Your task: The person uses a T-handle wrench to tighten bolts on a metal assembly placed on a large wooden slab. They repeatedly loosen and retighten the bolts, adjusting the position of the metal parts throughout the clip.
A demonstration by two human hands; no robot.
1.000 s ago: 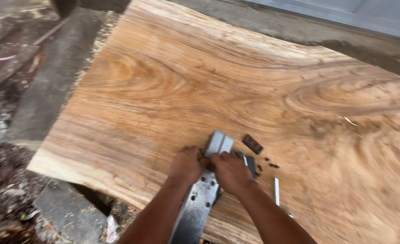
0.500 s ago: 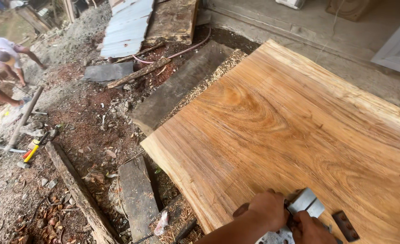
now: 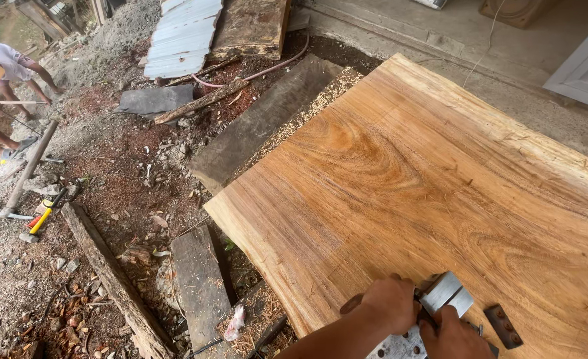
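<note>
- Nearest to me, my left hand (image 3: pixel 390 304) lies curled over the grey metal tool (image 3: pixel 433 312) at the bottom edge of the view, fingers (image 3: pixel 400 292) wrapped down onto its top so that it is gripped, not loose.
- My right hand (image 3: pixel 450 336) sits just beside and below it, closed on the tool's lower plate; the pictures cut off part of this hand, yet the hold looks firm.
- The tool rests on the near corner of the big wooden slab (image 3: pixel 440 179), close to the slab's raw edge, with a small dark metal piece (image 3: pixel 503 326) lying loose just to its right.
- To do this well, I judge I should keep both hands pressing flat and even, so the tool does not tip off the near edge, and mind the loose piece.
- Beyond the slab's edge, old planks (image 3: pixel 201 286) and sawdust lie on the ground.
- Further left, a hammer with a yellow handle (image 3: pixel 38 223) lies in the dirt.
- Far off, another person (image 3: pixel 4 63) bends over by corrugated sheets (image 3: pixel 181 33).
</note>
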